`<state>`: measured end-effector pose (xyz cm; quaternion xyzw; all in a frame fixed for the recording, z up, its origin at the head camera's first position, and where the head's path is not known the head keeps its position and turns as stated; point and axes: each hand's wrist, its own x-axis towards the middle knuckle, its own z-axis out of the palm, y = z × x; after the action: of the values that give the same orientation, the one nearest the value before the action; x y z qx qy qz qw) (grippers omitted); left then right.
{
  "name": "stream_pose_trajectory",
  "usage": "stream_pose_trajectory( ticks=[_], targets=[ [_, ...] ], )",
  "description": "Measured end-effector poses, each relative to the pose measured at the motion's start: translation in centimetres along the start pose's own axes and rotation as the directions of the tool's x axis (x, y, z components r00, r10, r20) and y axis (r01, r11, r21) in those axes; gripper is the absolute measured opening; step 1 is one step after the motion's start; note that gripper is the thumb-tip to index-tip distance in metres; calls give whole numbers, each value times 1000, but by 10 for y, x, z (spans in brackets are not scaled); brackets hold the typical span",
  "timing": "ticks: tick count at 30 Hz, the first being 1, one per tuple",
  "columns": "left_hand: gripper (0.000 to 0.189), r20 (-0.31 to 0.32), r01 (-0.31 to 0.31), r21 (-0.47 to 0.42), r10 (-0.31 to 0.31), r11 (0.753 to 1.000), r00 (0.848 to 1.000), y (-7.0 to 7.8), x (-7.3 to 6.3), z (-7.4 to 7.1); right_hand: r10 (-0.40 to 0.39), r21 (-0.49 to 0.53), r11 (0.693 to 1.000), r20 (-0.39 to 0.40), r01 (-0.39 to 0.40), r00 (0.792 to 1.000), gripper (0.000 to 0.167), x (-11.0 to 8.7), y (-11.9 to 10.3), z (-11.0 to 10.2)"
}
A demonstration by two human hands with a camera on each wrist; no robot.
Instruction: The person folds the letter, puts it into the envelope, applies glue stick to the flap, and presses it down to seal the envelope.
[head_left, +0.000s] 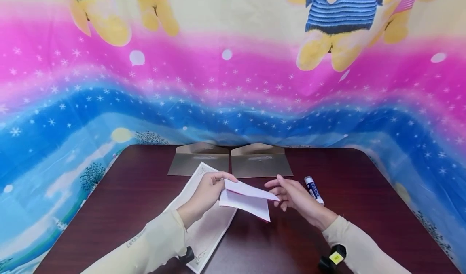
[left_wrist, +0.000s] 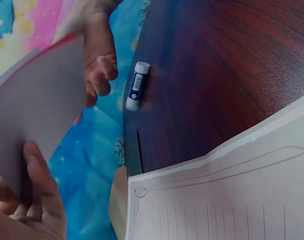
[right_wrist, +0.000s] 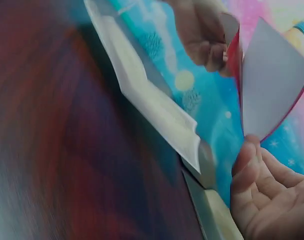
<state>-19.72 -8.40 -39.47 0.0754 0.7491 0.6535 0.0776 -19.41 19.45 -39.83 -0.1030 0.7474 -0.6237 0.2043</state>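
A small folded card (head_left: pixel 247 201), white inside with red along its edges, is held above the table with its two flaps apart. My left hand (head_left: pixel 207 191) pinches its left end, thumb and fingers on either side of the fold. On the other side, my right hand (head_left: pixel 293 193) has loosely bent, spread fingers, with fingertips right at the card's right corner. In the right wrist view the thumb of that hand overlaps the lower corner of the card (right_wrist: pixel 274 80). Beneath my left hand lies a lined sheet (head_left: pixel 214 229) with an ornamental border, slanting across the table.
Two grey-tan envelopes (head_left: pixel 198 164) with raised flaps lie side by side at the table's far edge. A blue and white glue stick (head_left: pixel 314 190) lies just beyond my right hand. Behind the dark wooden table (head_left: pixel 364 193) hangs a colourful printed cloth (head_left: pixel 233 80).
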Motion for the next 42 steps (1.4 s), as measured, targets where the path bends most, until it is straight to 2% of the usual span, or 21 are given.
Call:
stream_pose_trajectory(
  ticks=[2,6,11,16,20,26,31,34,37,39,42],
  targets=[
    [29,-32,-39,15,40,999,999,1,-1,2,32,32,999,33,-33,999,64,1,1,3],
    [29,-74,-114,34,117,993,990,3,-4,6,82,48,995,37,-84,996,56,4,6,9],
    [32,-34,-179,18,180,984,983,2,-7,8,92,80,992,34,-95,995,53,8,13,16],
    [36,62,-206,22,204,978,977,1,-12,7,74,153,985,29,-77,997,47,9,17,16],
    [38,117,-219,72,210,973,971,-1,-15,5,8,130,992,-60,0,998,46,7,17,13],
    [16,151,-227,126,207,966,967,-7,-13,6,-44,-17,999,-139,43,989,43,6,13,17],
    [12,242,-182,150,142,972,960,-9,-11,12,-101,-77,993,-140,90,985,38,6,9,22],
    [15,304,-153,185,92,971,948,-11,-12,14,-129,-92,989,-127,118,983,37,5,7,24],
    [17,345,-143,199,67,970,936,-11,-13,15,-126,-92,989,-131,115,983,37,5,6,26],
    [17,342,-148,194,75,970,937,-11,-13,15,-98,-73,993,-152,88,983,38,5,6,26],
    [16,281,-148,180,94,972,955,-9,-12,15,-44,18,999,-171,48,984,38,5,5,26]
  ],
)
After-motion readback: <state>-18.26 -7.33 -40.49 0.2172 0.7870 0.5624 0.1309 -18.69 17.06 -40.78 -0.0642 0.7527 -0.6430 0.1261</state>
